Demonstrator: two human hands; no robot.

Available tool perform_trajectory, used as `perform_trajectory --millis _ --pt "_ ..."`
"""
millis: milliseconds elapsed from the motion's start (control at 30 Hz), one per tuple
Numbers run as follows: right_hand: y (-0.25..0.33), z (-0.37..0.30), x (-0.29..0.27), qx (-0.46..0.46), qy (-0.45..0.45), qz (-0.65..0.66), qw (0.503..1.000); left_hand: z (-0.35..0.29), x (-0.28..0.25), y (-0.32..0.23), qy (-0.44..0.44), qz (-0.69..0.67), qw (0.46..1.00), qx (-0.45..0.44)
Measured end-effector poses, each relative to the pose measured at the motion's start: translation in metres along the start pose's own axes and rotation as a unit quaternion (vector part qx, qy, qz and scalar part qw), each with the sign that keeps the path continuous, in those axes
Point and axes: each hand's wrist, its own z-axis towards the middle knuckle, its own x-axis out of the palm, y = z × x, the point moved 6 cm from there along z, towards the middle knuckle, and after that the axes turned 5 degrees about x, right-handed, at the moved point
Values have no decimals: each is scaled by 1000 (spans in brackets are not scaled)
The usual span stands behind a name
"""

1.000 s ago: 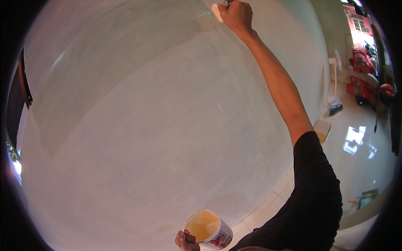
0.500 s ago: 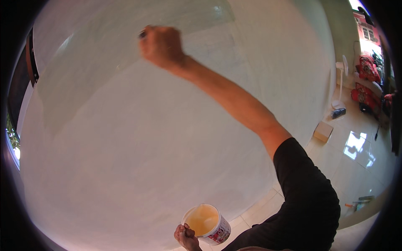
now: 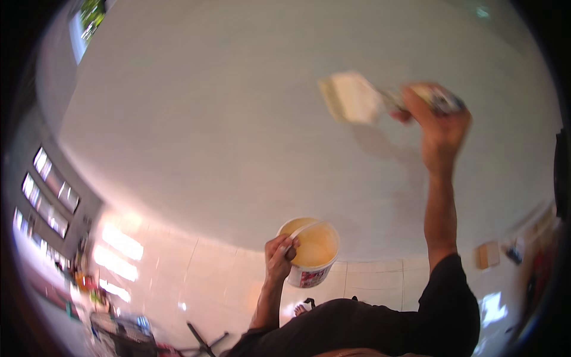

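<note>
My right hand [image 3: 443, 128], raised at the right in front of the pale wall [image 3: 238, 149], is closed round the handle of a wide flat paintbrush [image 3: 355, 98]. The brush head points left and looks smeared by motion. Whether its bristles touch the wall, I cannot tell. Lower down, near the middle, my left hand [image 3: 278, 257] grips the white carrying handle of a round paint bucket [image 3: 309, 278]. This white bucket has a printed, reddish side and yellowish-cream liquid inside. It hangs in front of my body, slightly tilted.
Light floor tiles [image 3: 220, 279] run below the wall, with bright sunlight patches at left. A cardboard box [image 3: 488, 254] stands on the floor at right. Windows [image 3: 50, 190] line the far left. Dark stand legs [image 3: 205, 340] and a round mesh item [image 3: 122, 327] sit at lower left.
The view has turned, bringing the left side of the room in. My right hand has moved from upper left to the right, and the brush now shows. The bucket appears higher, still held.
</note>
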Motion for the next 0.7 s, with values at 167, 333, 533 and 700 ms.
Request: perform_trajectory --millis 167,333,533,700 --pt "-47 -91 -23 131 31 -17 991 2 -11 -16 32 35 999 9" --pt "-112 -150 -18 283 73 -23 956 11 -11 -27 32 58 998 2" --pt "-135 -189 12 364 77 -27 928 23 -26 -43 41 64 997 -8" --pt "-126 -203 40 356 90 -2 930 24 -47 -56 51 74 996 -29"
